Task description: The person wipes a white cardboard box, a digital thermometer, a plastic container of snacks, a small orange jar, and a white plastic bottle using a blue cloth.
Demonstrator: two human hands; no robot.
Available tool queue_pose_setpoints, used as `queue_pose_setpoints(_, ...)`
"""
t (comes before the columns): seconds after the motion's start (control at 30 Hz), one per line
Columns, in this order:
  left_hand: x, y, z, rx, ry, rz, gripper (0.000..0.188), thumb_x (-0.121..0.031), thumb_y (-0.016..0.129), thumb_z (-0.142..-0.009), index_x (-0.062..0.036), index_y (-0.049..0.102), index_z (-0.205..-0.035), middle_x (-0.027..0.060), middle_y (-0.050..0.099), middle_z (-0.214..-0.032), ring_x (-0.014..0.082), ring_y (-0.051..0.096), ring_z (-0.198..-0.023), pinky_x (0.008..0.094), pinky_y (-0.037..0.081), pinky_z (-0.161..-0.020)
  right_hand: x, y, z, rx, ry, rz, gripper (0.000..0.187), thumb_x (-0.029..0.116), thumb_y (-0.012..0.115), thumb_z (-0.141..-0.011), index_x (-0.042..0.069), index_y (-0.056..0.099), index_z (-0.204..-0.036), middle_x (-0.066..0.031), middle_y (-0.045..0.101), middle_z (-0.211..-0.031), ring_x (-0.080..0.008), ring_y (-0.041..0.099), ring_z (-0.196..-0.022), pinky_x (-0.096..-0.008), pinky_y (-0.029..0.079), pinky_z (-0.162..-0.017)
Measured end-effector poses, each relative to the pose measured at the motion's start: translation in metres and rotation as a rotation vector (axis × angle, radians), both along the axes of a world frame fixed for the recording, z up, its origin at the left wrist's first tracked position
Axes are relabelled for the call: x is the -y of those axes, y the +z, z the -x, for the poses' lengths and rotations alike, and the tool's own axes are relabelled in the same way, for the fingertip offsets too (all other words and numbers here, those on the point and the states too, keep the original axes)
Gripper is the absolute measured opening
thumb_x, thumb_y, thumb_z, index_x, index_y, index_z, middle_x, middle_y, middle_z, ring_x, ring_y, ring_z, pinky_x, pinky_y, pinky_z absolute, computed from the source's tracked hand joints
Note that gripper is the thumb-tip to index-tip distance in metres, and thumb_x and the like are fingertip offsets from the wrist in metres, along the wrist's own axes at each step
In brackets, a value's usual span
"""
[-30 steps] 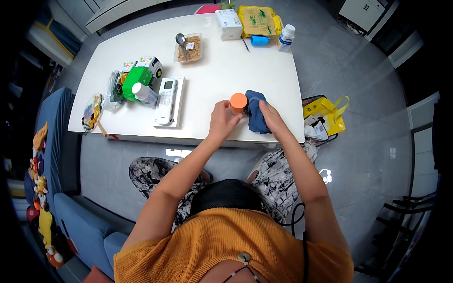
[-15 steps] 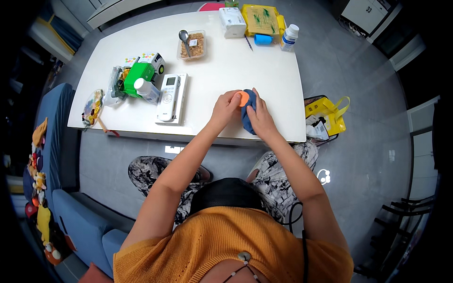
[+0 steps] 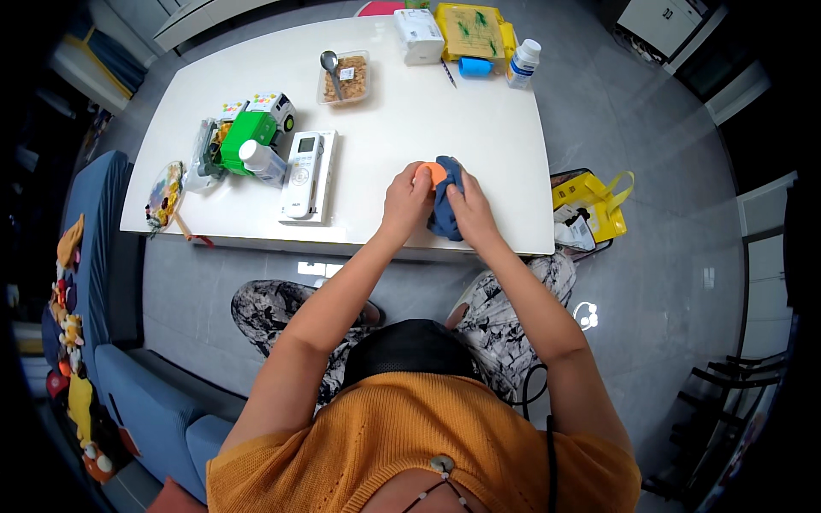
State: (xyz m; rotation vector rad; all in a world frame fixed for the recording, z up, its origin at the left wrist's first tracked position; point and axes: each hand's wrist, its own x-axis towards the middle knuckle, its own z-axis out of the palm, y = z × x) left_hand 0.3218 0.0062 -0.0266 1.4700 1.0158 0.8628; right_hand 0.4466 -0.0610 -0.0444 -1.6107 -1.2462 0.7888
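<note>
While cloth (image 3: 445, 215) overlaps orange item (image 3: 437, 174) | remote (image 3: 301, 175) left | bottle (image 3: 263, 163) beside truck (image 3: 244, 137)

Bright, floor (image 3: 637, 295) glare, black corners

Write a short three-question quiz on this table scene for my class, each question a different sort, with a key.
1. Which grip holds the blue cloth?
2. What lies on the white box? a) a spoon b) a remote c) a pencil
3. True or false: the green toy truck stands to the right of the remote.

Key:
1. The right grip; the left grip holds the orange-topped item.
2. b
3. False; the green toy truck stands to its left.
</note>
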Motion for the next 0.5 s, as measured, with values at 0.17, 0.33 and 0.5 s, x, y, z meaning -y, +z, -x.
queue_pose_setpoints(0.17,-0.005,-0.018,0.003,-0.051,0.054,-0.102,0.039,-0.031,0.046,-0.095,0.0001,0.061,-0.111,0.0144,0.067,-0.085,0.022,0.064,-0.08,0.0327,0.049,-0.073,0.011,0.008,0.029,0.393,-0.088,0.014,0.065,0.02,0.057,-0.088,0.0,0.025,-0.142,-0.0195,0.035,-0.14,-0.0396,0.052,-0.113,-0.0432,0.048,-0.088)
queue_pose_setpoints(0.33,-0.004,-0.006,0.019,0.022,0.007,0.014,0.041,-0.036,0.05,-0.093,-0.0017,0.062,-0.113,0.0138,0.068,-0.095,0.0212,0.064,-0.084,0.0334,0.049,-0.077,-0.006,-0.002,0.008,0.73,-0.073,0.009,0.064,0.018,0.063,-0.084,0.008,0.033,-0.139,-0.0164,0.037,-0.139,-0.036,0.064,-0.088,-0.0434,0.055,-0.071)
queue_pose_setpoints(0.5,-0.02,-0.012,0.032,-0.181,-0.114,-0.015,0.045,-0.032,0.059,-0.087,-0.0013,0.058,-0.119,0.0132,0.059,-0.109,0.0221,0.059,-0.092,0.0319,0.048,-0.082,-0.025,0.003,-0.005,0.697,-0.023,0.102,0.059,0.017,0.061,-0.084,0.016,0.038,-0.138,-0.0168,0.039,-0.137,-0.0355,0.063,-0.093,-0.0431,0.052,-0.079)
